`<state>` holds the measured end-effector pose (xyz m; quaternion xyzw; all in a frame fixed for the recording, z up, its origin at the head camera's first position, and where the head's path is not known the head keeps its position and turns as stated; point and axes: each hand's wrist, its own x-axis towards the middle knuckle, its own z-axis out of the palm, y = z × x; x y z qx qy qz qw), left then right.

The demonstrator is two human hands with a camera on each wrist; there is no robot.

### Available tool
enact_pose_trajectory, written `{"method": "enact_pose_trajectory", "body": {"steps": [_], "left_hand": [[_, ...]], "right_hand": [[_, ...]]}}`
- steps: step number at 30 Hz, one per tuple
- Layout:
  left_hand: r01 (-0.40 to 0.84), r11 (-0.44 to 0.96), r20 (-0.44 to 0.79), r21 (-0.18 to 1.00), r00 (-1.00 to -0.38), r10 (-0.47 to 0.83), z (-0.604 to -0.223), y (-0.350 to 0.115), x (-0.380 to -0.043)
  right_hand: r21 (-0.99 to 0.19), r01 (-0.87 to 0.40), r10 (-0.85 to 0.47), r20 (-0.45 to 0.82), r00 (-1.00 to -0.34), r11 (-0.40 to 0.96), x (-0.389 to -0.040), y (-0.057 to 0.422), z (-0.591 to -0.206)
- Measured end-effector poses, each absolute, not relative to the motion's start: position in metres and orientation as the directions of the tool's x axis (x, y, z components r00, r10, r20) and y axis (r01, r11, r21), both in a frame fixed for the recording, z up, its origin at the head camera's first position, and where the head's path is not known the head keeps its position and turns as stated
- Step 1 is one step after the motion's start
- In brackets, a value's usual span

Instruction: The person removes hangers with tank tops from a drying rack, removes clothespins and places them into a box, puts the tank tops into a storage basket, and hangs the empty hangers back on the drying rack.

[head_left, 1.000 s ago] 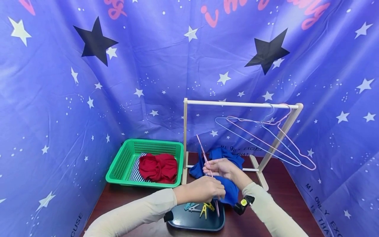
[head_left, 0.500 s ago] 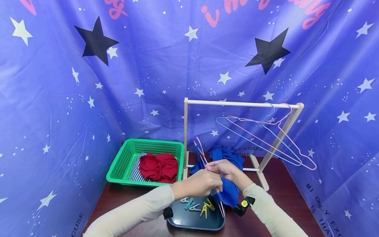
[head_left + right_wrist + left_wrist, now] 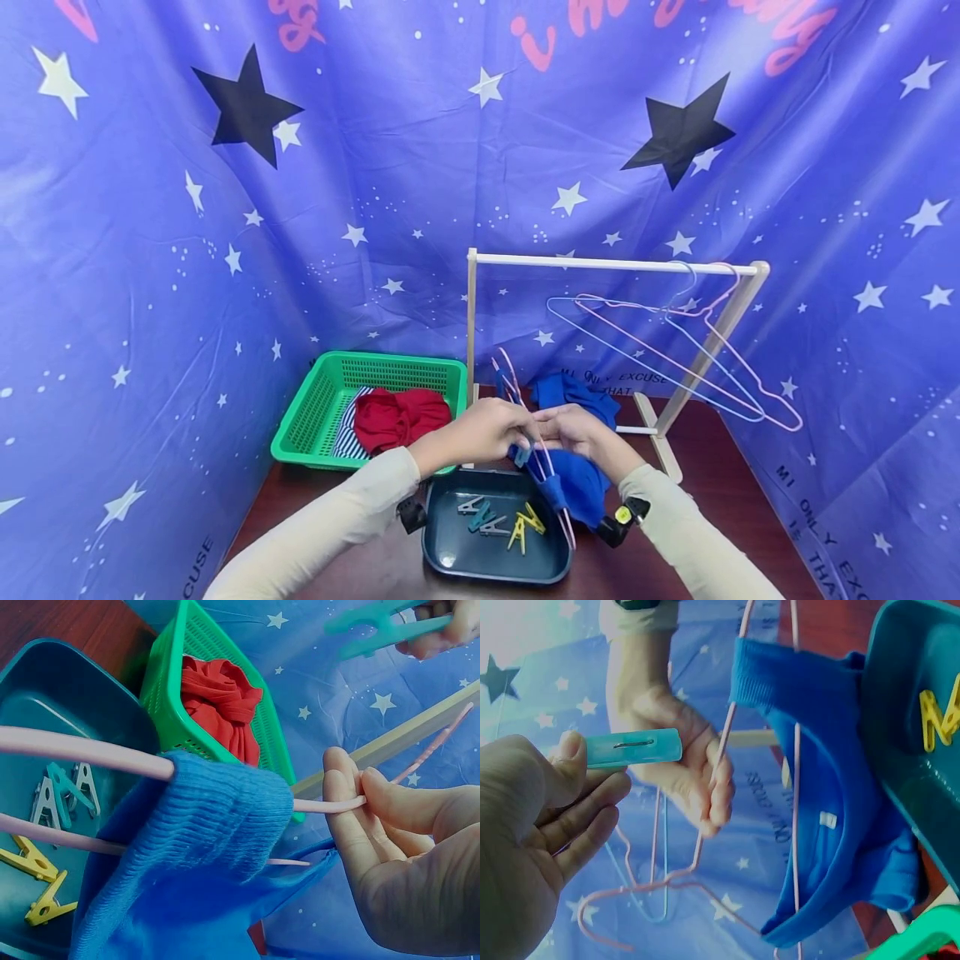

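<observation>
My left hand (image 3: 480, 429) pinches a teal clothespin (image 3: 634, 748) between thumb and fingers, apart from the garment. In the right wrist view that clothespin's two legs stand apart. My right hand (image 3: 405, 847) pinches a pink hanger (image 3: 545, 454) near its neck, thumb against fingers. A blue knitted garment (image 3: 581, 483) with a ribbed band hangs from the hanger; the band is folded over one bar (image 3: 232, 814). The hanger is tilted, its lower end over the right rim of a dark tray (image 3: 497, 573).
Several white, teal and yellow clothespins (image 3: 517, 533) lie in the tray. Behind left, a green basket (image 3: 300, 457) holds red (image 3: 401, 425) and striped cloth (image 3: 348, 433). A clothes rack (image 3: 570, 262) carries a blue and a pink hanger at its right end.
My left hand has moved up and left, away from the garment's band, with the teal clothespin. The hanger has turned a little, showing both bars. My right hand stays nearly in place.
</observation>
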<state>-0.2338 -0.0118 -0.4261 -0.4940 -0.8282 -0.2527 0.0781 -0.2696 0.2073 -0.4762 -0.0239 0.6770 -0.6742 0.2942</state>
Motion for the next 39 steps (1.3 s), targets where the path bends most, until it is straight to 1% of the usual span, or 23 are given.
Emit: {"method": "enact_pose_trajectory", "body": {"steps": [6,12,14,22,25,30,33,37,39], "left_hand": [[0.809,0.396,0.357,0.434,-0.558,0.749,-0.421,-0.025,-0.245],[0.696,0.459,0.254,0.551,-0.665,0.703,-0.422,-0.039,-0.252],[0.668,0.469,0.229,0.577,-0.684,0.693,-0.425,-0.043,-0.254],[0.588,0.530,0.121,0.611,-0.731,0.672,-0.448,-0.053,-0.261],[0.558,0.524,0.095,0.644,-0.737,0.669,-0.457,-0.052,-0.260],[0.519,0.491,0.088,0.700,-0.745,0.661,-0.475,-0.047,-0.259],[0.499,0.482,0.099,0.720,-0.762,0.640,-0.487,-0.040,-0.258],[0.513,0.470,0.141,0.718,-0.769,0.624,-0.505,-0.031,-0.258],[0.537,0.463,0.165,0.705,-0.760,0.629,-0.514,-0.027,-0.258]], "right_hand": [[-0.915,0.388,-0.414,-0.398,-0.819,0.112,-0.272,0.209,-0.475],[-0.920,0.358,-0.398,-0.392,-0.829,0.159,-0.275,0.214,-0.472],[-0.925,0.339,-0.393,-0.381,-0.837,0.174,-0.275,0.217,-0.471],[-0.935,0.263,-0.384,-0.340,-0.858,0.239,-0.273,0.224,-0.466],[-0.937,0.224,-0.386,-0.317,-0.866,0.266,-0.273,0.226,-0.465],[-0.923,0.155,-0.331,-0.278,-0.902,0.352,-0.273,0.228,-0.464],[-0.905,0.130,-0.285,-0.261,-0.922,0.406,-0.273,0.228,-0.461],[-0.885,0.104,-0.238,-0.232,-0.943,0.453,-0.272,0.227,-0.457],[-0.882,0.093,-0.224,-0.217,-0.950,0.461,-0.271,0.227,-0.455]]}}
